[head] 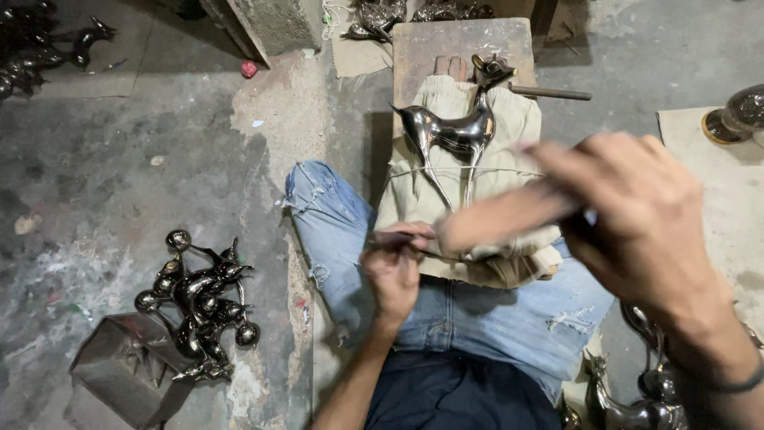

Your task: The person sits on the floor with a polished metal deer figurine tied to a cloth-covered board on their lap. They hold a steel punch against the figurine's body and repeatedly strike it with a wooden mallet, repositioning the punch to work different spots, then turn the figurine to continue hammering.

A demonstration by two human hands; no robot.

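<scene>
A shiny metal deer figurine (455, 131) lies on its side on a beige cloth (509, 127) spread over a wooden block (446, 40) in front of my knees. My left hand (391, 267) is closed on the near end of a thin tool or rod by the deer's feet. My right hand (637, 215) is raised close to the camera, blurred, and grips a long flat file-like tool (501, 216) that reaches across the deer's legs. A thin wire or string (414, 170) runs over the cloth across the legs.
A pile of dark metal figurines (199, 306) lies on the concrete floor at left beside a small metal box (127, 366). More shiny figurines (645, 398) stand at lower right. A round metal piece (736, 115) sits on a board at right. A rod (549, 93) sticks out from the block.
</scene>
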